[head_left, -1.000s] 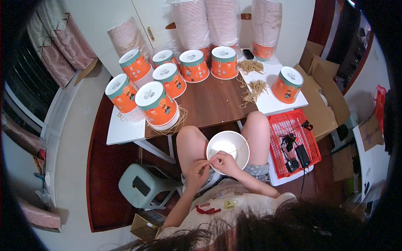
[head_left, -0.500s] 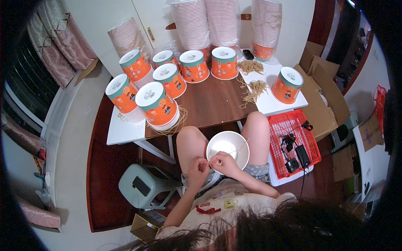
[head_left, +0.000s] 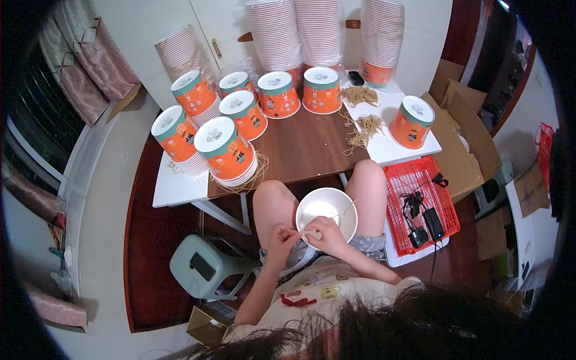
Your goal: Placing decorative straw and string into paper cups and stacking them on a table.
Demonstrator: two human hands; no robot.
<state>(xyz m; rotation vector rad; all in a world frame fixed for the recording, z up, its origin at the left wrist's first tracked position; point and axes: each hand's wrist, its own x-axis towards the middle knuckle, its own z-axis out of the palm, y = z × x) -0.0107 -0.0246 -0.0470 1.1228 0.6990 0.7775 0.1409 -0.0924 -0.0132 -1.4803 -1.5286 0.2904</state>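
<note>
1. White bucket point(head_left: 318, 205) sits in your lap between your thighs, mouth up, directly under and ahead of your right hand; its far rim shows whole, while your right hand covers part of the near-left rim.
2. Your left hand point(head_left: 282, 241) is just outside that rim, thumb and fingertips drawn together; you cannot tell from here whether they grip anything.
3. Your right hand point(head_left: 326, 234) is curled over the rim with a pale piece point(head_left: 313, 234) pinched at its fingers, close to your left fingertips.
4. Ahead and right of your right hand, a thin tan strand point(head_left: 344, 210) crosses the bucket's inside and reaches its right rim.
5. Beyond your knees runs the near edge of the table point(head_left: 300, 157); its brown surface opens straight ahead of your hands, between the printed buckets on the left and the tan cord bundles point(head_left: 363, 129) on the right.
6. Ahead-left of your left hand, an upside-down orange bucket stack point(head_left: 227, 159) stands close to that near edge, loose cord around its base.
7. Sideways room is bounded by your thighs; farther out are the red basket point(head_left: 449, 230) on your right and the grey-green stool point(head_left: 184, 259) on your left.
</note>
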